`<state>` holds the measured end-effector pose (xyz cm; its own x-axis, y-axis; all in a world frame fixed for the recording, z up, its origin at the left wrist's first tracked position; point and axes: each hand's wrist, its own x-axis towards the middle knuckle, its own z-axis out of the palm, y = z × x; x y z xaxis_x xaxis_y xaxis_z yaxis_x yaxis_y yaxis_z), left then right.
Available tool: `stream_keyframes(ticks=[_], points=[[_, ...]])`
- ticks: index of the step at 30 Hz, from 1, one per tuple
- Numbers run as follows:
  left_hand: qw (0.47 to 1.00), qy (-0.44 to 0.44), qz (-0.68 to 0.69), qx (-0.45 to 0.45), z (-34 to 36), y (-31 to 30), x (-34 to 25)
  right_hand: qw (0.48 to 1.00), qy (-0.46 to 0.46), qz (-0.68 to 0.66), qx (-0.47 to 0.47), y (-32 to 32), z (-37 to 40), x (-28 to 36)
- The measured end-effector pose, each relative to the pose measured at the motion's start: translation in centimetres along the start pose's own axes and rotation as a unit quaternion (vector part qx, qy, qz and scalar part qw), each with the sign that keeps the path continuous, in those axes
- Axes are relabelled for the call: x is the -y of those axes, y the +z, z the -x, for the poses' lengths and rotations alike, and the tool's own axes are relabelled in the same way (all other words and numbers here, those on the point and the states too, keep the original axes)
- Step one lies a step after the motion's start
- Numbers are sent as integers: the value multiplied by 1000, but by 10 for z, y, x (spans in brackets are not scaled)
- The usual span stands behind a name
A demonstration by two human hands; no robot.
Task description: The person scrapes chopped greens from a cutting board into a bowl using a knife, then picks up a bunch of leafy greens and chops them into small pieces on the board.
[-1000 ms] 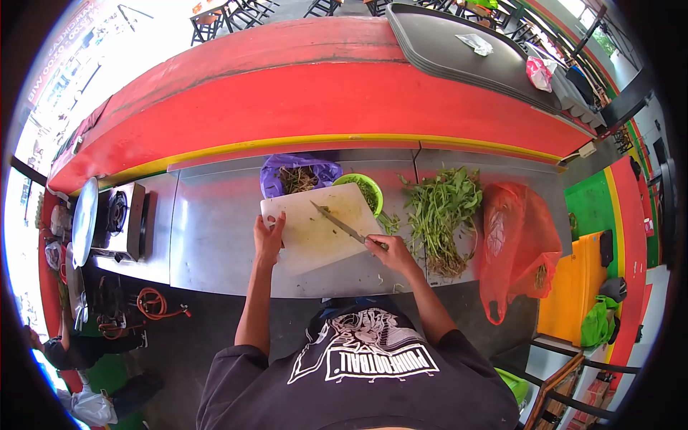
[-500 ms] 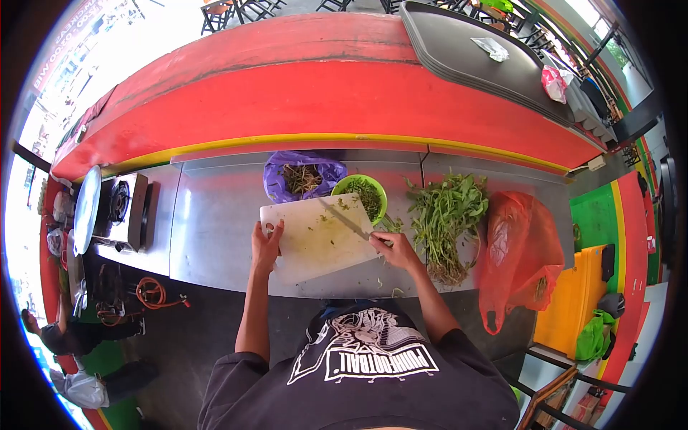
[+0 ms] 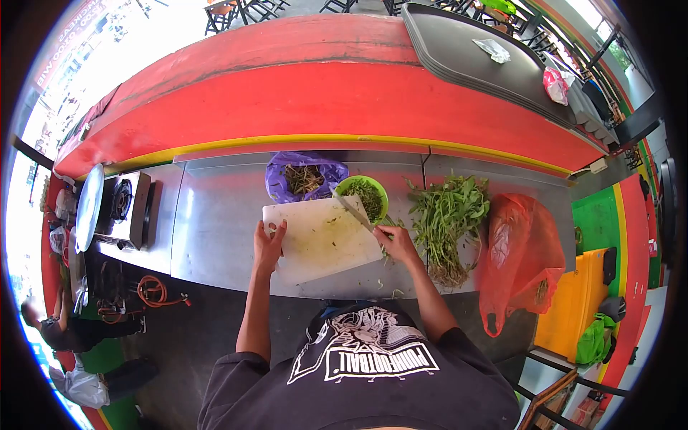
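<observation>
In the head view, the cutting board is at the centre of the frame, a pale slab slanting a little, its upper right corner beside the green bowl. The left hand is at the board's left end, its grip closed on that edge near the handle hole, thumb on top. The right hand, right of centre, has its grip closed around the handle of the knife, whose blade points up and left along the board's upper right edge, the tip near the bowl's left rim. Small green scraps and a wet, yellowish stain mark the board; whether it rests flat or is lifted off the table cannot be told. Chopped greens fill the bowl. Just left of it, in the upper middle of the frame, a purple bag lies open with brownish stems inside. Right of centre lies a bunch of leafy greens, leaves toward the top and root ends toward the bottom, and beside it a red plastic bag hangs over the table's near edge. A gas stove is at the left, and stacked trays lie at the upper right on the red ledge.
</observation>
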<state>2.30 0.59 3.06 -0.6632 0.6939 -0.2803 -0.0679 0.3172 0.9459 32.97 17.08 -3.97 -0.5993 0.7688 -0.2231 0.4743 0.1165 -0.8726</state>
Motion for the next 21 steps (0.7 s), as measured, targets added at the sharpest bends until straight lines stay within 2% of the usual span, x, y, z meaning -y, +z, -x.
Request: stream_keyframes(ticks=[2,6,8,9,11,15,19,21], points=[[1000,3,6,-6,1,1,1,993,-71,25,-96,4,-4,-10],[1000,-3,23,-7,2,-1,2,995,-68,-8,-73,3,2,-10],[1000,2,20,-17,2,0,4,993,33,-97,52,-7,22,26],[1000,2,19,-16,1,0,4,993,33,-98,51,-7,27,32],[1000,-3,16,-16,1,-1,4,980,60,-129,142,-6,36,42],[1000,-2,13,-15,4,-2,-3,981,16,-85,173,-1,37,37],[1000,2,25,1,7,-3,-5,986,54,-103,117,2,25,13],[1000,4,22,0,8,-2,-5,997,-5,-60,38,3,15,1]])
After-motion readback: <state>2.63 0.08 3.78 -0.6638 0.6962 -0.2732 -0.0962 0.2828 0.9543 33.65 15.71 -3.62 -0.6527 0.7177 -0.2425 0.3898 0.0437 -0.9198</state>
